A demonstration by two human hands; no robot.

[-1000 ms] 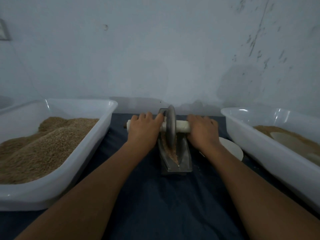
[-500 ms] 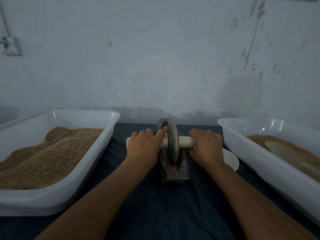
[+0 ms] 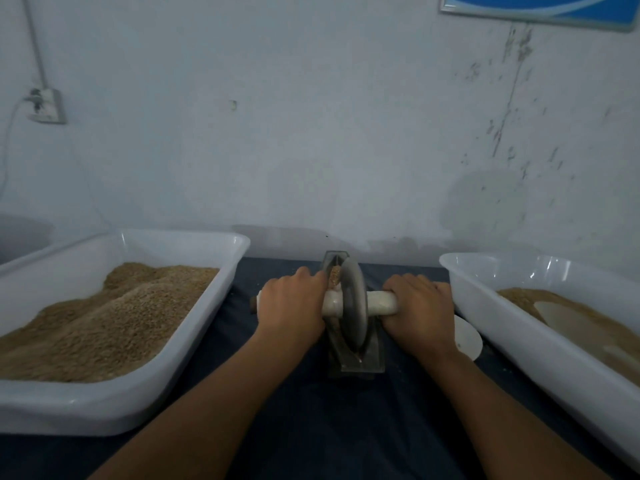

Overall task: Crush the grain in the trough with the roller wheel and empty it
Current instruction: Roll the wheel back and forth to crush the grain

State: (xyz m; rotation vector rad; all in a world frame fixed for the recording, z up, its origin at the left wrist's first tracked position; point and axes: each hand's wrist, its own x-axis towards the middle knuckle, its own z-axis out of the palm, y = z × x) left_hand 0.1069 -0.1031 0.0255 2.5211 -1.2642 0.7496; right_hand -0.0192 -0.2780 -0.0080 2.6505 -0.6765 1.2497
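The wheel is sitting nearer me in the trough than it was a second ago, and the head camera is tipping upward, bringing a wall socket and a blue-edged frame into sight. Going left to right: the left tub [image 3: 207, 320] is sitting heaped with tan grain, well apart from the work. My left hand [image 3: 291, 313] is gripping the white axle handle [image 3: 381, 304], fingers curled over the top of it. Between my hands the roller wheel [image 3: 354, 306] is standing upright in the metal trough [image 3: 375, 355], which is lying lengthwise on the dark counter [image 3: 311, 427]. A little grain [image 3: 335, 273] is showing at the far end of the trough, just behind the wheel. My right hand [image 3: 417, 311] is clamping the other end of the handle, fingers wrapped round it. A white scoop [image 3: 469, 337] is peeking out just beside that wrist, and the right tub [image 3: 519, 341] is holding a thinner, finer-looking layer.

I'm judging we're mid-crush: the rolling is under way, the trough is not emptied yet, and the tipping-out is still to come. As for writing, I'm reading none; the frame at top right is too cropped to tell.
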